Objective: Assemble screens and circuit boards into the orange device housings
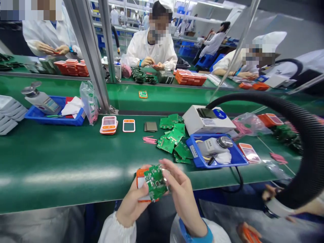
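My left hand (131, 202) grips an orange and white plastic casing (140, 180) at the near edge of the green bench. My right hand (181, 189) pinches a green circuit board (155, 182) and holds it tilted against the casing's front. Both hands sit close together just below the bench edge. A pile of several green circuit boards (174, 138) lies on the bench a little beyond my right hand. A stack of orange and white casings (109, 125) and a single casing frame (129, 125) lie further back to the left.
A blue tray (240, 158) with a grey dispenser stands right of the boards, a white box (207, 119) behind it. A thick black hose (303, 135) arcs over the right side. Another blue tray (37, 116) sits far left. Other people work across the conveyor and at my right.
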`<state>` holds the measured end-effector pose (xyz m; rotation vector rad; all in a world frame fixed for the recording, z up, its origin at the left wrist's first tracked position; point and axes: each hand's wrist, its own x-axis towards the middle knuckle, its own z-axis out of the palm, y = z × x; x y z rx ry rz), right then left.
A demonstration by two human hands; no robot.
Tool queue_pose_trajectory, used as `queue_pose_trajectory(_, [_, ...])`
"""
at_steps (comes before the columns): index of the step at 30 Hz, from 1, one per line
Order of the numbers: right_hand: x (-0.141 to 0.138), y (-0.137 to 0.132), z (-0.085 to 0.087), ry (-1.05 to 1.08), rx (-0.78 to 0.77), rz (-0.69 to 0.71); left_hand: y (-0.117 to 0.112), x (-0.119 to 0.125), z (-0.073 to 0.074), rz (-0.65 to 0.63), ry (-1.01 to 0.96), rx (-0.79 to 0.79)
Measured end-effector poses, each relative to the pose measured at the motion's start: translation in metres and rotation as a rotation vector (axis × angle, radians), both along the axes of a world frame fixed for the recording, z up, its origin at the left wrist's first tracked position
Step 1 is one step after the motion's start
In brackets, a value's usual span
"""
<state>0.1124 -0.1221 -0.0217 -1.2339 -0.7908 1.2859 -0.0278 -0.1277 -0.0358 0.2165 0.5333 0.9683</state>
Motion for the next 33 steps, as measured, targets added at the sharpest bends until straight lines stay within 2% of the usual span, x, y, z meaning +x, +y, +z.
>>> queue_pose_trajectory(2, [0.013, -0.006, 0.004, -0.134, 0.245, 0.099, -0.002, -0.001, 0.004, -0.046, -0.033, 0.0])
queue_pose_trajectory(4, [0.026, -0.012, 0.012, -0.3, 0.447, 0.297, -0.004, -0.002, 0.007, -0.094, -0.065, 0.009])
queue_pose_trajectory(6, [0.034, -0.015, 0.023, -0.459, 0.547, 0.489, -0.007, -0.001, 0.011, -0.121, -0.1, 0.024])
queue_pose_trajectory(8, [0.037, -0.015, 0.031, -0.581, 0.6, 0.571, -0.01, 0.0, 0.014, -0.135, -0.123, 0.042])
queue_pose_trajectory(12, [0.037, -0.012, 0.039, -0.69, 0.665, 0.582, -0.013, 0.001, 0.02, -0.155, -0.094, 0.081])
queue_pose_trajectory(18, [0.042, -0.018, 0.038, -0.776, 0.729, 0.572, -0.017, 0.0, 0.027, -0.192, -0.092, 0.122])
queue_pose_trajectory(22, [0.038, -0.022, 0.04, -0.887, 0.771, 0.548, -0.018, 0.001, 0.025, -0.11, -0.138, 0.141])
queue_pose_trajectory(25, [0.03, -0.022, 0.041, -1.045, 0.859, 0.526, -0.017, 0.003, 0.023, -0.029, -0.147, 0.084])
queue_pose_trajectory(28, [0.023, -0.021, 0.039, -1.142, 0.903, 0.499, -0.015, 0.004, 0.024, -0.026, -0.15, 0.032])
queue_pose_trajectory(33, [0.023, -0.019, 0.032, -1.172, 0.902, 0.473, -0.014, 0.004, 0.028, -0.012, -0.164, -0.011])
